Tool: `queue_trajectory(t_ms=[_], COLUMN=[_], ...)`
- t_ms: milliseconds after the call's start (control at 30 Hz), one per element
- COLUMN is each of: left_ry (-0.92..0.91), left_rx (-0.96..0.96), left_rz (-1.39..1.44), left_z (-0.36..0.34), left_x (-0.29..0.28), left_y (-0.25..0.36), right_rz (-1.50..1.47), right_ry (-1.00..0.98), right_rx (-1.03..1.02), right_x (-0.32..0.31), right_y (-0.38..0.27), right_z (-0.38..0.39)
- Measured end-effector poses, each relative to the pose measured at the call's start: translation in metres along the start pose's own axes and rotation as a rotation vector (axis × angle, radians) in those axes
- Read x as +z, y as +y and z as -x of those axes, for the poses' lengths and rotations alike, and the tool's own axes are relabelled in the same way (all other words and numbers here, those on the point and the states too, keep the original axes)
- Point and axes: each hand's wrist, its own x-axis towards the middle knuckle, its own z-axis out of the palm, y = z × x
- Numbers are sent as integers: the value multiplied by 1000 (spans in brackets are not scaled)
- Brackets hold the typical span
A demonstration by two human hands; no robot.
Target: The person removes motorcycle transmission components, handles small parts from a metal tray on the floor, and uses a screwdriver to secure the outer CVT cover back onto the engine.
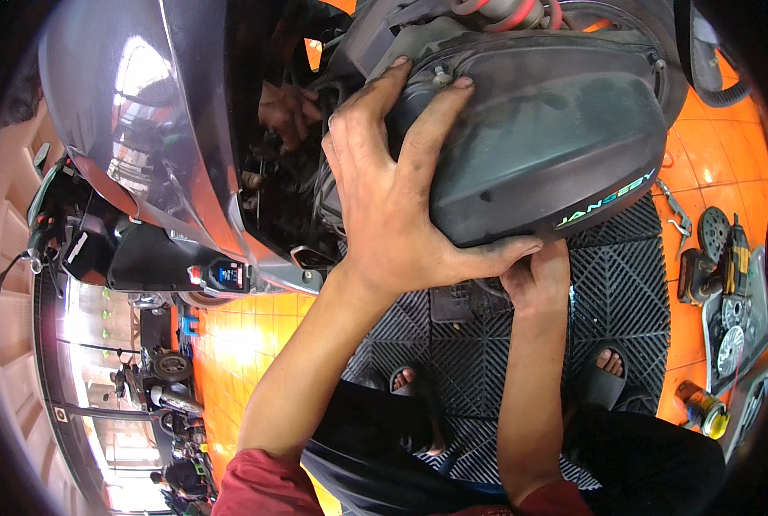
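The left hand (384,193) lies with fingers and thumb spread apart over the left end of the dark plastic cover (556,142), two fingertips flanking a small metal fitting (441,76) and the thumb along the cover's lower edge. The right hand (540,279) is beneath that edge, just beside the left thumb; its fingers are largely hidden, so whether they close on anything cannot be told. A glossy dark panel (143,129) stands left of the left hand, a black ribbed mat (620,275) extends below both, and a yellow-and-black power tool (737,262) lies well to their right.
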Motion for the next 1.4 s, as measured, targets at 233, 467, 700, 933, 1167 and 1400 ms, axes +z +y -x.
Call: queue_trajectory(t_ms=[233,467,700,933,1167,1400], left_ry=[15,3,20,27,10,4], left_rx=[12,1,13,6,12,8], left_rz=[24,8,8,23,5,-6], left_z=[0,1,0,-1,0,0], left_x=[1,1,0,5,0,0], left_y=[-1,1,0,1,0,1], right_rz=[-11,81,59,-193,-73,-142], right_ry=[-6,-15,-1,-143,-27,-131], right_rx=[25,-100,-14,106,30,88], right_x=[-9,-1,4,-4,2,4], right_y=[1,1,-2,-1,-1,-3], right_z=[-8,-1,2,-3,2,0])
